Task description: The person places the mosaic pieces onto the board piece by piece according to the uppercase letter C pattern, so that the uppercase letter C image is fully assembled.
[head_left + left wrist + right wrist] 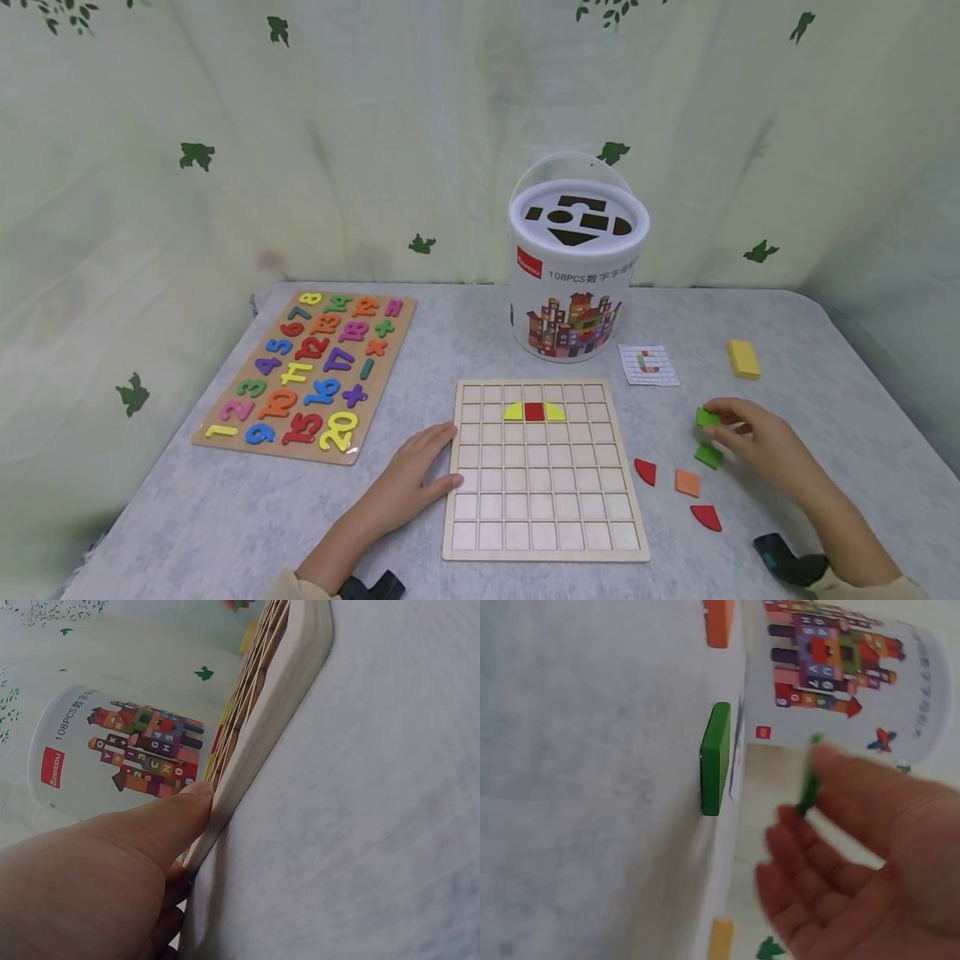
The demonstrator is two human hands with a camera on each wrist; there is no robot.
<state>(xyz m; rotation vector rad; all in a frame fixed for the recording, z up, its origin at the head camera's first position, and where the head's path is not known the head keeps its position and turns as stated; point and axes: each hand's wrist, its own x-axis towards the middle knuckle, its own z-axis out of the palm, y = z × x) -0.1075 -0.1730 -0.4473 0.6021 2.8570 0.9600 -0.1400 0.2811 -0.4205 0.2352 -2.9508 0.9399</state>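
Observation:
My left hand (408, 479) rests at the left edge of a wooden grid board (546, 554), its thumb and fingertips touching the side. Two yellow quarter-round pieces (513, 412) flank a red square (534, 412) in an upper row of the board. To the right, my right hand (772, 446) pinches a green square (808, 784) between thumb and fingers, lifted off the table in the right wrist view. Below it on the table lies another green square (708, 455). Nearby are an orange square (687, 482) and two red quarter-round pieces (645, 472).
A white lidded bucket (573, 275) stands behind the board. Beside it lies a small pattern card (648, 365), with a yellow block (743, 359) farther right. On the left is a number puzzle board (281, 375). A pale cloth with leaf prints hangs behind the table.

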